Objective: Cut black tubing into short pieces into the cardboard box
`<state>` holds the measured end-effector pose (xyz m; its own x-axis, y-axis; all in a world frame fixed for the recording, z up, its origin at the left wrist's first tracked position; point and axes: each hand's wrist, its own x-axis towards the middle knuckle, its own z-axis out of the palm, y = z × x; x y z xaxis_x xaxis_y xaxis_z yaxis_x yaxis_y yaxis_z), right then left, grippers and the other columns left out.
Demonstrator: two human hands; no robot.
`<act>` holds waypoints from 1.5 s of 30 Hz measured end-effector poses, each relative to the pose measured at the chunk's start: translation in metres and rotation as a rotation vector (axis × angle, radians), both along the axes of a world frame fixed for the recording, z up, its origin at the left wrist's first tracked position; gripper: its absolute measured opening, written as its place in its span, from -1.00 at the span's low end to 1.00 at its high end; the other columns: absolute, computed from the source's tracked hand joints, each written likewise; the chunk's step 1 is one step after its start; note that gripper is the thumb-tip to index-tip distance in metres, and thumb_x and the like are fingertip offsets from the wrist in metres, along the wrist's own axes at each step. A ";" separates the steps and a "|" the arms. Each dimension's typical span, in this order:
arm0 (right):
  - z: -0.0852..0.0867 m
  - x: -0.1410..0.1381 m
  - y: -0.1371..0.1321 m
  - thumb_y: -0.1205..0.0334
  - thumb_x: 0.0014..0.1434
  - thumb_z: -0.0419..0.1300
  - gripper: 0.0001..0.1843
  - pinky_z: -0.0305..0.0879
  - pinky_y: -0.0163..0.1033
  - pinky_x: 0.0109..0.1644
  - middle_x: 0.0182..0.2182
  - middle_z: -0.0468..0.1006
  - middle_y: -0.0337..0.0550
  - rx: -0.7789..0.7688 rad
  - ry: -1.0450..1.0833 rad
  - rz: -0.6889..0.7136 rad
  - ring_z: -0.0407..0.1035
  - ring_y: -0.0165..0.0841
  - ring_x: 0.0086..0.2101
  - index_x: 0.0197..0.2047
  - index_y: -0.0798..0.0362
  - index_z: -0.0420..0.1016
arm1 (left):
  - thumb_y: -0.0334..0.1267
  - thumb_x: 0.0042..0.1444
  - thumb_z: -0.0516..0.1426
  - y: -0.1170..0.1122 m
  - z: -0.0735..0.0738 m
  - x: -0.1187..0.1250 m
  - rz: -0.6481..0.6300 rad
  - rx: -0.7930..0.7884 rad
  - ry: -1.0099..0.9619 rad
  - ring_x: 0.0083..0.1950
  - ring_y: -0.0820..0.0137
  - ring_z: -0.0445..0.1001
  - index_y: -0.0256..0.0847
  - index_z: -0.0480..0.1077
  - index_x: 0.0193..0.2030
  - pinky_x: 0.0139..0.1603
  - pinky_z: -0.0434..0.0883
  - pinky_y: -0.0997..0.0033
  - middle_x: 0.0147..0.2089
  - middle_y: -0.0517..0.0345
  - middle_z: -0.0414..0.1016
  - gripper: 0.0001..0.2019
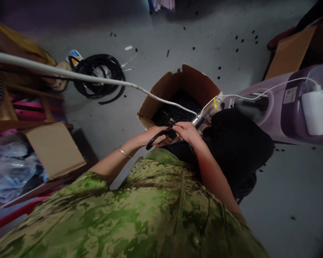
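Closed around what look like black-handled scissors [153, 139], my left hand [156, 134] works over the near edge of a cardboard box [161, 84]. My right hand [187, 132] pinches a thin black tube [191, 148] close beside the left fingertips. The tube trails down along my right forearm. Where the scissors and the tube meet, the fingers partly hide them. Inside the box lies a heap of small black pieces [177, 107], just beyond both hands.
A white cable [97, 78] crosses above the box. Coiled black tubing [97, 77] and scattered black bits lie on the grey floor [161, 39]. To the right stands a purple plastic chair [280, 86] with a white device [317, 111]; cardboard [56, 148] lies at left.
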<state>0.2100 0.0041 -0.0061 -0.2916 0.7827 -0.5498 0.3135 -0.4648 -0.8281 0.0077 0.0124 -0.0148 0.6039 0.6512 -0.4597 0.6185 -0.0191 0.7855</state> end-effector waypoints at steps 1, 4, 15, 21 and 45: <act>0.000 0.000 0.000 0.21 0.22 0.10 -0.67 -0.02 -0.37 -0.58 -0.70 0.24 -0.40 -0.008 0.008 0.003 0.10 -0.52 -0.70 -0.58 0.03 0.25 | -0.24 0.12 0.09 0.000 0.001 0.000 -0.021 0.032 0.008 -0.26 0.32 0.51 -0.22 0.48 -0.16 -0.21 0.42 0.43 -0.28 0.10 0.60 -0.79; 0.000 0.000 0.000 0.16 0.22 0.10 -0.65 -0.04 -0.37 -0.58 -0.70 0.23 -0.40 0.002 0.028 0.004 0.09 -0.53 -0.69 -0.59 0.03 0.24 | -0.25 0.14 0.07 -0.002 0.003 0.000 -0.032 0.072 0.033 -0.30 0.34 0.49 -0.22 0.47 -0.16 -0.24 0.39 0.46 -0.30 0.09 0.59 -0.80; -0.004 0.001 0.000 0.11 0.21 0.13 -0.61 -0.07 -0.34 -0.50 -0.70 0.19 -0.38 0.053 0.044 0.076 0.06 -0.49 -0.61 -0.61 0.03 0.24 | -0.23 0.17 0.05 -0.013 -0.017 -0.001 0.012 0.104 0.168 -0.36 0.32 0.50 -0.21 0.45 -0.35 -0.30 0.35 0.44 -0.38 0.08 0.58 -0.81; -0.012 0.003 0.000 0.12 0.20 0.13 -0.58 -0.09 -0.33 -0.49 -0.70 0.17 -0.38 0.073 0.020 0.087 0.04 -0.50 -0.60 -0.64 0.03 0.19 | -0.11 0.23 0.06 -0.016 -0.018 -0.004 -0.001 0.113 0.191 -0.37 0.30 0.51 -0.20 0.46 -0.36 -0.28 0.35 0.42 -0.41 0.06 0.57 -0.74; -0.015 -0.002 0.001 0.16 0.22 0.10 -0.61 -0.06 -0.34 -0.51 -0.71 0.20 -0.39 0.038 -0.047 0.145 0.07 -0.50 -0.64 -0.62 0.03 0.23 | -0.04 0.14 0.13 -0.017 -0.037 -0.002 0.037 0.150 0.248 -0.22 0.14 0.58 -0.23 0.51 -0.03 -0.23 0.43 0.34 -0.23 -0.06 0.63 -0.63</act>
